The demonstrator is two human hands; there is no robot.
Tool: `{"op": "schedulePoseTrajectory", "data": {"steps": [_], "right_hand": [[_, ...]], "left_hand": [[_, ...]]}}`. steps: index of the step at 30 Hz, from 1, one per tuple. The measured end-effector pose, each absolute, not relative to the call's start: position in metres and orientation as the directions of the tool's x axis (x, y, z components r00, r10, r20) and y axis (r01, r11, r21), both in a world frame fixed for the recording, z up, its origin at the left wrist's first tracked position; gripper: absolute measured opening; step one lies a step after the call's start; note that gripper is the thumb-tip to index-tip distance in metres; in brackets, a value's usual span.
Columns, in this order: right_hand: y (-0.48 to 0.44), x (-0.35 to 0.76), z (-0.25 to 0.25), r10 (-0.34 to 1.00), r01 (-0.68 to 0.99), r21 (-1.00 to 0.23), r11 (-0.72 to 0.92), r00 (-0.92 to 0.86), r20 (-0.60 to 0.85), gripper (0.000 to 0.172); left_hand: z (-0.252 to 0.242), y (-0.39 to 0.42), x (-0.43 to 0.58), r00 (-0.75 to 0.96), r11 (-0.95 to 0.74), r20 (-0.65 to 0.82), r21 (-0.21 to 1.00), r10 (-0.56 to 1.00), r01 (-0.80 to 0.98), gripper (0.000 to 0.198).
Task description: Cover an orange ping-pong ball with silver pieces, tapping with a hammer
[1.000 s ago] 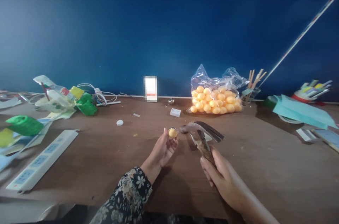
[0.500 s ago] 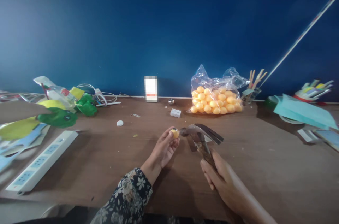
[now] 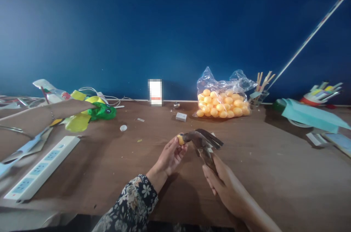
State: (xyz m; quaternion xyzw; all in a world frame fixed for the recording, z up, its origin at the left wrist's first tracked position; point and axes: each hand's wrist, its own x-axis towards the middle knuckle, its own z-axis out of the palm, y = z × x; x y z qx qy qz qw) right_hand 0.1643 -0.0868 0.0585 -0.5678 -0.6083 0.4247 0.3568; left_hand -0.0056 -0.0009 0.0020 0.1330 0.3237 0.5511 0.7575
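Has just brought the hammer point(image 3: 203, 144) across to the small yellow ball point(image 3: 180, 139), closing the slight gap of half a second ago and now seeming to touch its side; probably a tap or light press, judging by that contact. Pinches the ball in the left hand point(image 3: 171, 157) and grips the handle in the right hand point(image 3: 222, 173), with hands apart, above the middle of the table point(image 3: 260, 173), between front and back edges. Looks round, pale yellow and dark-patched on top, partly covered by fingers. Rests well apart from the bag point(image 3: 208, 78) of similar balls point(image 3: 223, 104) near the back edge.
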Motion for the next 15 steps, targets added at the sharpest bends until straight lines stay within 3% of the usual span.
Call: {"op": "schedulePoseTrajectory", "data": {"steps": [10, 15], "right_hand": [[-0.081, 0.170, 0.069, 0.981, 0.436, -0.899, -0.052, -0.145, -0.127, 0.027], [-0.082, 0.215, 0.067, 0.997, 0.682, -0.731, 0.031, 0.035, 0.074, 0.033]], "left_hand": [[0.006, -0.002, -0.006, 0.254, 0.451, -0.395, 0.563, 0.883, -0.692, 0.032], [0.005, 0.006, -0.014, 0.181, 0.386, -0.393, 0.543, 0.902, -0.746, 0.031]]}}
